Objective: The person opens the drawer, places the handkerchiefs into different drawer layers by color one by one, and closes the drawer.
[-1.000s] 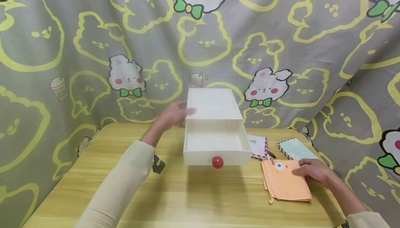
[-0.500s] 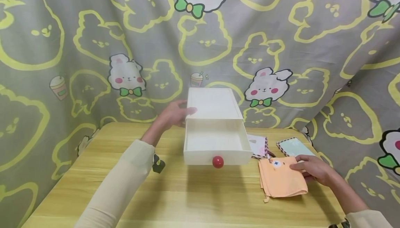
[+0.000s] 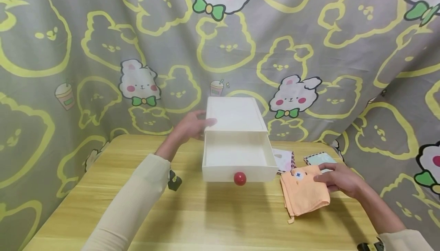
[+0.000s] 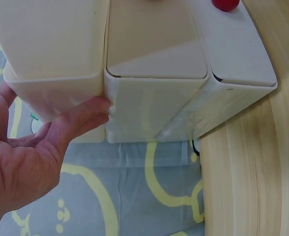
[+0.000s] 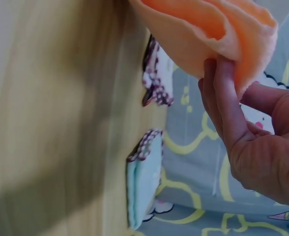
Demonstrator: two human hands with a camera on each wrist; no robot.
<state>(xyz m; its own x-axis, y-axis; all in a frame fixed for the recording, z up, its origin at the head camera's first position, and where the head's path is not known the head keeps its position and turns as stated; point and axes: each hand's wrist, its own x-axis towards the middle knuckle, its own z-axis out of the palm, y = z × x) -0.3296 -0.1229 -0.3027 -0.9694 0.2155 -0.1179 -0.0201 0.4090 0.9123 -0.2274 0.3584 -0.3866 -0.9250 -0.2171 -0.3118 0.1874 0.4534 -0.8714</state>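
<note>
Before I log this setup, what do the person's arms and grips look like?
Left sleeve: cream, unpatterned, with a dark fitting beside its end. Right sleeve: cream too, likewise fitted. Left grip and right grip: no gloves.

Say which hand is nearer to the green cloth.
Right: the right hand holds the orange cloth close to the green cloth; the left hand grips the white drawer unit, farther left.

Soft, bright light fills the head view — diffuse shadows below the white drawer [image 3: 221, 174], pale glare on the bench [image 3: 237, 230] — while both wrist views look dimmer, softer.
</note>
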